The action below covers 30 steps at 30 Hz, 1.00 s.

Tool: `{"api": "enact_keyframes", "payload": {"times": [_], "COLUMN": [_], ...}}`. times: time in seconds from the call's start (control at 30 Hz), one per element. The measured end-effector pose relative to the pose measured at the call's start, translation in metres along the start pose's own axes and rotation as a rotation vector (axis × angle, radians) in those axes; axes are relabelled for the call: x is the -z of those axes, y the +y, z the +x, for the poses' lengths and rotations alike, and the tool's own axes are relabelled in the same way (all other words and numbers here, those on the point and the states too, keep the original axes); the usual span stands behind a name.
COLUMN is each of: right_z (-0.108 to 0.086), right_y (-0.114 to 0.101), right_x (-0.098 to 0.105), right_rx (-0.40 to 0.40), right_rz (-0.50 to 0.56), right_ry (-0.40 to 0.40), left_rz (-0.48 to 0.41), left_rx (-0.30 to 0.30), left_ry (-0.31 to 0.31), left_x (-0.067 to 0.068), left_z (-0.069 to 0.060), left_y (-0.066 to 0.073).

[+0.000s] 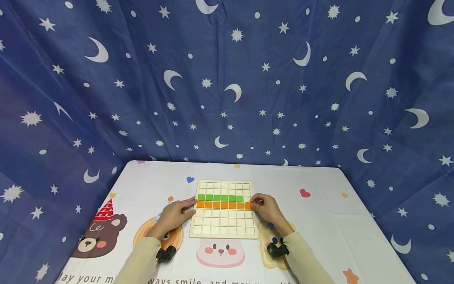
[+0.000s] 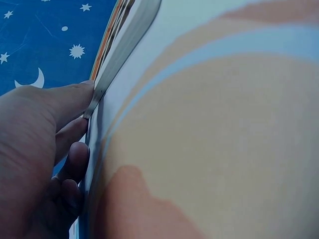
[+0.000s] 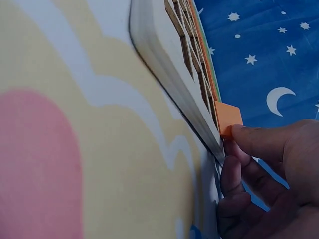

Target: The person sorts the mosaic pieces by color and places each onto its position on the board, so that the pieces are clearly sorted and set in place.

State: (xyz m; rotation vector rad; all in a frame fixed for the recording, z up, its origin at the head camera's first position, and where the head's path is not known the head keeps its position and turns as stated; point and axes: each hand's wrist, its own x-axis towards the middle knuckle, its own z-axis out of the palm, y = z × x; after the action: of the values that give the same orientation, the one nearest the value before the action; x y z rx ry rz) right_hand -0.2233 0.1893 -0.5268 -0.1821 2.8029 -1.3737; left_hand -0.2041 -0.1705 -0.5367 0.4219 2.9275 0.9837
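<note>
A pale wooden grid board (image 1: 223, 231) lies flat on the table, with a row of green square tiles (image 1: 221, 198) and below it a row of orange square tiles (image 1: 224, 205). My right hand (image 1: 267, 207) pinches an orange tile (image 3: 229, 118) between thumb and fingers at the board's right edge, in line with the orange row. In the right wrist view this tile stands tilted over the rim. My left hand (image 1: 175, 215) rests on the table at the board's left side, its extended fingertips touching the edge (image 2: 99, 92).
The white tablecloth (image 1: 312, 228) carries printed animals, hearts and lettering. A blue curtain (image 1: 227, 79) with moons and stars hangs behind the table and along its sides. Black wrist cameras (image 1: 166, 253) sit on both wrists.
</note>
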Motion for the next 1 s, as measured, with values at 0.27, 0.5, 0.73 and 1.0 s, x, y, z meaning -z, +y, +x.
{"api": "enact_keyframes", "payload": {"times": [0.27, 0.5, 0.73, 1.0], "right_z": [-0.0045, -0.0032, -0.0051, -0.0028], "right_y": [0.0006, 0.0027, 0.0063, 0.0083], "right_x": [-0.0034, -0.0060, -0.0058, 0.0020], "right_rx": [0.007, 0.018, 0.025, 0.036], "right_rz": [-0.062, -0.084, -0.092, -0.068], "right_ry": [-0.009, 0.009, 0.010, 0.011], "left_rz": [-0.005, 0.011, 0.008, -0.002], "left_rx": [0.003, -0.009, -0.016, -0.016], "left_ry": [-0.011, -0.001, -0.007, -0.004], "left_x": [-0.0003, 0.0006, 0.0005, -0.0008], "left_z": [-0.0019, -0.0008, -0.0002, 0.0037], "left_y": [-0.0018, -0.0041, -0.0032, 0.0029]}}
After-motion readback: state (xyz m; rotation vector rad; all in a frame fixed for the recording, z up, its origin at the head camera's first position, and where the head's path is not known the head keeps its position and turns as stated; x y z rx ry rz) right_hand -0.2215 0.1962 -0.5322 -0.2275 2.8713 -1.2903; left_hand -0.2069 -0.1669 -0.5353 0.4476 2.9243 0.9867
